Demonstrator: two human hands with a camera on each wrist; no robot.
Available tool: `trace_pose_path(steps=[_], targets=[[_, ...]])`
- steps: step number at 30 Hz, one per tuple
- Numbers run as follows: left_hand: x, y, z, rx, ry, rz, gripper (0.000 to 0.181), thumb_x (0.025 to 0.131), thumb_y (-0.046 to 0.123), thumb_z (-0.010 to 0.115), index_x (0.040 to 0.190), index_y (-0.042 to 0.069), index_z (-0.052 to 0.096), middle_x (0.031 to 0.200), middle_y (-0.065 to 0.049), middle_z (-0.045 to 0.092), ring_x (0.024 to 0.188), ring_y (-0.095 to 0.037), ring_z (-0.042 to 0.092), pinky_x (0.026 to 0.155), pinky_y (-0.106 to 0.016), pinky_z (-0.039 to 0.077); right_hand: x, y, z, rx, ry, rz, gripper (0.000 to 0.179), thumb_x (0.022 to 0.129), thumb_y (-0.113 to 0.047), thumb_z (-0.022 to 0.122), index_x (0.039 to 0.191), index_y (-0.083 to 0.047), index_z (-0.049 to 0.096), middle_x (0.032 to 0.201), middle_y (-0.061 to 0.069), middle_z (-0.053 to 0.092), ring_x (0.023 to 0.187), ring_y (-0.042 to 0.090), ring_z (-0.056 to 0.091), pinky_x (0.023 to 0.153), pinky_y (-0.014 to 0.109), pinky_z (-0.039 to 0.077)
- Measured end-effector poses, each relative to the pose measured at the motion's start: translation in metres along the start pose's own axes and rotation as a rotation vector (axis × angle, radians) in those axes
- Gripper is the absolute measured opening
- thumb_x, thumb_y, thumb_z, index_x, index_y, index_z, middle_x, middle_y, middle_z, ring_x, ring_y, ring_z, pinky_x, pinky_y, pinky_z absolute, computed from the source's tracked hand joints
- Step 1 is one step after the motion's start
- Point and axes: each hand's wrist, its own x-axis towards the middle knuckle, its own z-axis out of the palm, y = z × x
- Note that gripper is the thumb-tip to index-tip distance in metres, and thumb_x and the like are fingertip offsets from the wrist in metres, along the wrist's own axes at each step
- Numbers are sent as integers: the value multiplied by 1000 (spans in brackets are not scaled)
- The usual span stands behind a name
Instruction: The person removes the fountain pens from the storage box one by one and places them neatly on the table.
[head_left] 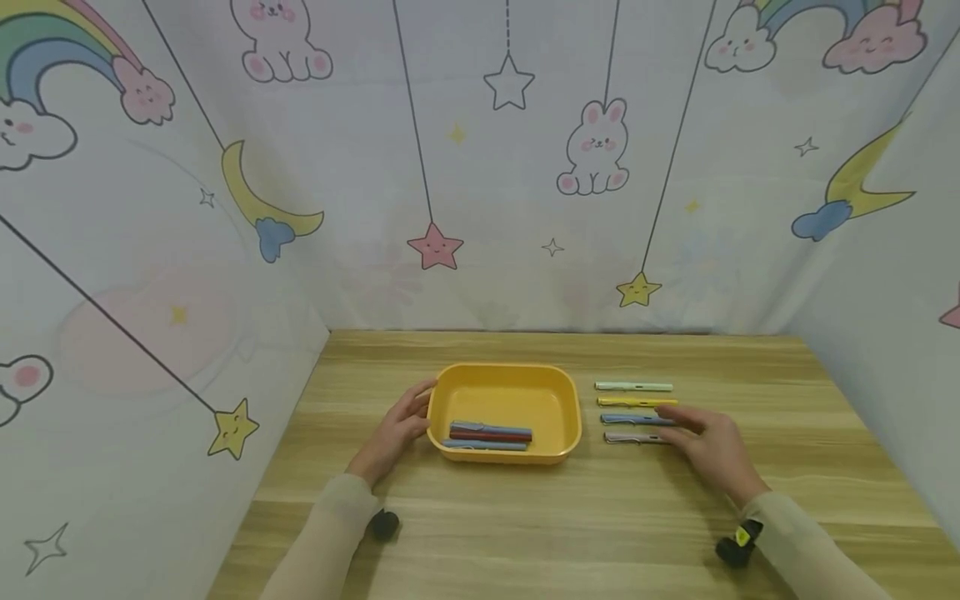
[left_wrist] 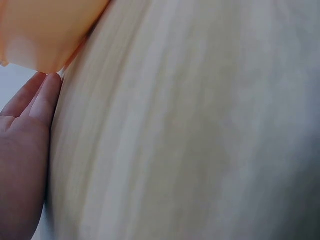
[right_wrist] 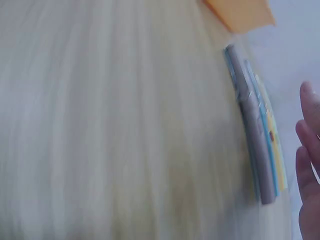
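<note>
The relation that matters is between the right hand (head_left: 716, 450) and a row of four pens lying toward the right edge of the counter (head_left: 570, 525). Counting from the counter's far edge, they are the light-green pen (head_left: 633, 387), the yellow pen (head_left: 626, 402), the blue pen (head_left: 633, 419) and the grey pen (head_left: 628, 437). Their long axes run side to side, roughly parallel to that far edge, with the clips toward the left.

From the right hand the row lies to the left and a little farther toward the far edge. The fingers come in from the right end, over the tails of the nearer pens, with thumb and forefinger apart and nothing gripped; the right wrist view shows a gap between fingers and pens.

The yellow tray (head_left: 510, 400) stands left of the row, apart from it, its long side also along the far edge. Three pens (head_left: 491, 436) lie inside against its near wall, pointing the same way. The left hand (head_left: 392, 433) rests its loosely straight fingers on the tray's left end, toward the counter's left edge. The right hand is clearly nearer the row; the grey pen looks easiest to reach, judging by the thumb beside it.
</note>
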Motion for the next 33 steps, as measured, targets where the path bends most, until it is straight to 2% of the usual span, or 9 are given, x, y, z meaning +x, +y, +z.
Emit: trace_pose_path(steps=[5, 11, 15, 17, 22, 29, 33], targets=[[-1, 1, 0, 6, 6, -4, 65, 102, 10, 54, 162, 28, 37, 168, -15, 35, 152, -34, 39, 122, -59, 31, 6, -11, 2, 183, -75, 46, 49, 92, -21, 82, 137, -4, 69, 127, 15, 74, 116, 26, 72, 85, 11, 53], [1, 2, 0, 5, 0, 12, 65, 102, 9, 53, 162, 28, 37, 168, -15, 34, 152, -35, 39, 121, -59, 33, 16, -17, 10, 297, -127, 78, 55, 96, -25, 78, 143, -1, 62, 134, 18, 70, 114, 3, 69, 88, 13, 53], [2, 3, -1, -1, 0, 24, 65, 101, 6, 52, 162, 26, 37, 168, -16, 35, 152, -34, 39, 120, -59, 34, 23, -27, 14, 356, -136, 58, 53, 97, -17, 76, 144, 2, 60, 135, 21, 69, 120, 18, 70, 90, 15, 54], [2, 3, -1, 1, -1, 24, 65, 102, 6, 52, 162, 27, 37, 168, -15, 35, 152, -34, 39, 120, -58, 34, 27, -32, 17, 381, -138, 53, 53, 97, -15, 76, 144, 3, 60, 135, 22, 69, 120, 21, 70, 91, 15, 54], [0, 2, -1, 7, -3, 18, 65, 102, 9, 53, 162, 27, 36, 168, -15, 35, 151, -34, 40, 120, -57, 34, 37, -44, 27, 434, -146, 23, 51, 96, -15, 77, 142, 2, 61, 134, 23, 69, 117, 10, 70, 93, 17, 54], [-1, 0, 0, -12, 3, 15, 65, 101, 7, 53, 162, 25, 37, 168, -16, 35, 152, -34, 39, 120, -54, 35, 53, -71, 37, 470, -184, -15, 48, 97, -18, 77, 140, -2, 62, 136, 22, 68, 125, 39, 66, 94, 21, 56], [-1, -2, 0, -11, 9, 13, 64, 102, 8, 54, 161, 26, 38, 168, -14, 35, 152, -33, 39, 120, -55, 35, 63, -85, 46, 480, -201, -26, 49, 96, -20, 78, 140, -5, 62, 137, 18, 68, 126, 38, 65, 95, 25, 57]])
